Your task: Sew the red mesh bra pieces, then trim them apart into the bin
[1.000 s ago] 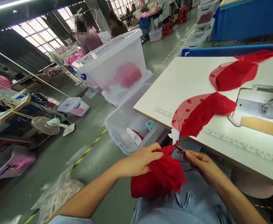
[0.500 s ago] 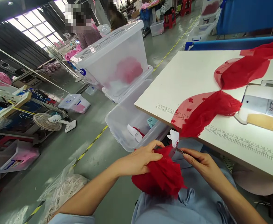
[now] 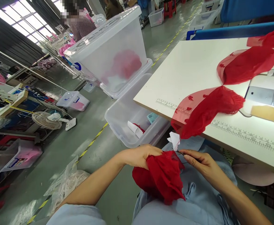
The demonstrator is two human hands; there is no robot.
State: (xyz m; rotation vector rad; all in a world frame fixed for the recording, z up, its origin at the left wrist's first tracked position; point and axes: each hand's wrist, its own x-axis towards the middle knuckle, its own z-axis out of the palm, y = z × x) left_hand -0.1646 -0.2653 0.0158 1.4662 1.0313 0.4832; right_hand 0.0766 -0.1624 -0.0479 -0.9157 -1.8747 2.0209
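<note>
Bunched red fabric (image 3: pixel 165 178) hangs over my lap, its upper edge gripped by my left hand (image 3: pixel 143 156), whose fingers are partly hidden in the folds. My right hand (image 3: pixel 199 161) pinches small metal thread snips (image 3: pixel 180 153), their tip pointing left at the fabric's upper edge. A crumpled white scrap (image 3: pixel 174 139) stands just above that tip, by the table edge. Sheer red fabric with a dark red pattern (image 3: pixel 198 115) lies gathered in a chain of pieces across the white table (image 3: pixel 160 75), its near end drooping over the front edge.
A sewing machine bed (image 3: pixel 263 95) is set into the table at right. Left of the table, an open clear bin (image 3: pixel 118 122) holds scraps, beside a larger lidded bin (image 3: pixel 109 53). A fan (image 3: pixel 46 120) and a plastic bag (image 3: pixel 69 184) are on the floor. A person (image 3: pixel 82 29) is behind.
My left hand has closed further and drawn the red fabric together, its fingers now tucked into the folds. The snips stay near the fabric's edge. The view has tipped slightly downward.
</note>
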